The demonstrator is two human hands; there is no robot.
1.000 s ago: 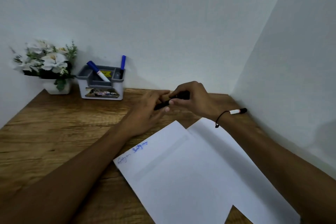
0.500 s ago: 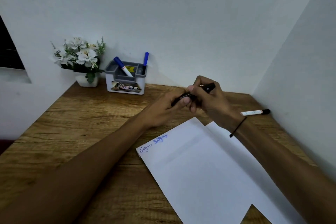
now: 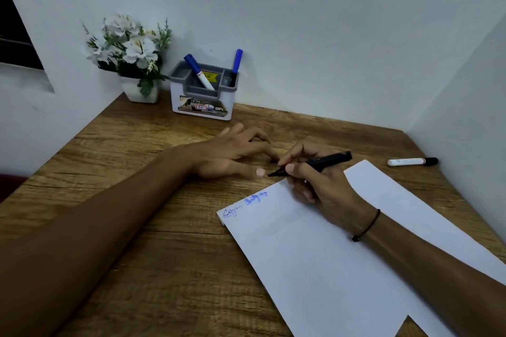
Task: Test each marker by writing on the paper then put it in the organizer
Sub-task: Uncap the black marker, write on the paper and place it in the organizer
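My right hand (image 3: 323, 189) grips an uncapped black marker (image 3: 330, 160), whose tip points left just above the top corner of the white paper (image 3: 315, 254). The paper carries two short blue scribbles (image 3: 245, 204) near its upper left edge. My left hand (image 3: 232, 150) rests palm down on the desk just left of the marker tip, fingers spread, with nothing visible in it. The grey and white organizer (image 3: 202, 101) stands at the back wall with two blue-capped markers (image 3: 198, 71) in it. A white marker with a black cap (image 3: 410, 162) lies on the desk at the right.
A white pot of white flowers (image 3: 131, 49) stands left of the organizer in the corner. Walls close the wooden desk (image 3: 137, 200) at the back and right. A second sheet (image 3: 410, 213) lies under the first, toward the right.
Both hands were together on the black marker above the desk. They have parted: my left hand went down onto the desk and my right hand lowered the uncapped marker toward the paper.
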